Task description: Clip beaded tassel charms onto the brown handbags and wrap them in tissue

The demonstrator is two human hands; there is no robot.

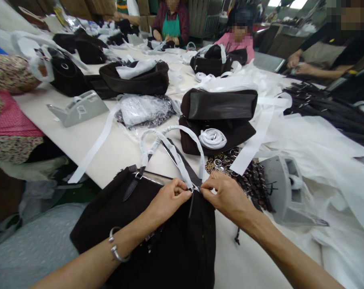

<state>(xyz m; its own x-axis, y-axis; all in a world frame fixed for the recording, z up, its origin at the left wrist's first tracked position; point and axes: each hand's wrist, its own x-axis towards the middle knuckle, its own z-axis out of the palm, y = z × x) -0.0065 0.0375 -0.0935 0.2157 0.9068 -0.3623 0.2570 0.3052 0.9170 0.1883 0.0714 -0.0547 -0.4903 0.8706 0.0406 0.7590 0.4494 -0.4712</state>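
A large black bag (172,241) lies before me at the table's front edge, its two handles (185,130) wrapped in white and standing up. My left hand (172,197) pinches at a small metal fitting (195,188) near the base of one handle. From the other side my right hand (216,190) is closed at the same fitting, thumb and forefinger together. The exact part between each hand's fingertips is too small to make out. A dark strap end hangs below the fitting, and an open zipper (153,180) runs along the bag's top.
More dark bags (219,105) lie further back. A grey tape dispenser (286,190) stands right, another (79,108) left. Key rings and cords (227,162) lie beyond my right hand, near white wrapping sheets (329,160). Several people work around the table (58,132).
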